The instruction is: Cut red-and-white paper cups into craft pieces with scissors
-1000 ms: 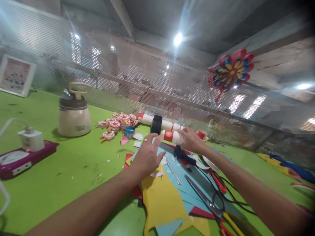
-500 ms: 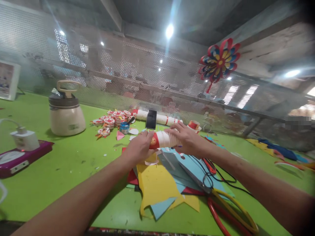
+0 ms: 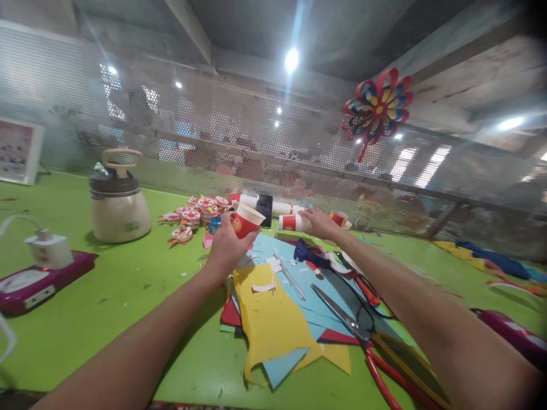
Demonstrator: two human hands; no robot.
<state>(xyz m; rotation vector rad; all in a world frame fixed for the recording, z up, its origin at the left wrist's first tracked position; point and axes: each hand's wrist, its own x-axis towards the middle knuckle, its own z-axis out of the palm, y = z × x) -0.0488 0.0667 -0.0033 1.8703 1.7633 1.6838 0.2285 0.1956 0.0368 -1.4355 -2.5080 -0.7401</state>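
My left hand (image 3: 228, 245) grips a single red-and-white paper cup (image 3: 247, 221), its mouth tipped up and to the right. Farther right, my right hand (image 3: 318, 222) is closed round the right part of a short stack of nested paper cups (image 3: 290, 222) lying on its side. The two hands are apart. Behind them lies a long row of nested cups (image 3: 280, 207) with a black phone (image 3: 264, 210) leaning on it. Below the hands, yellow paper (image 3: 273, 324) and light blue paper (image 3: 265, 247) overlap on the green table (image 3: 183, 353).
Large scissors (image 3: 359, 330) with red and yellow handles lie at the right of the papers. Red-and-white paper crafts (image 3: 200, 210) and a blue jar (image 3: 214, 224) stand left. A beige kettle (image 3: 119, 210) and a purple power strip (image 3: 81, 262) are farther left.
One cup has come off the stack and is in my left hand. My right hand has moved back with the rest of the stack, and the hands are farther apart.
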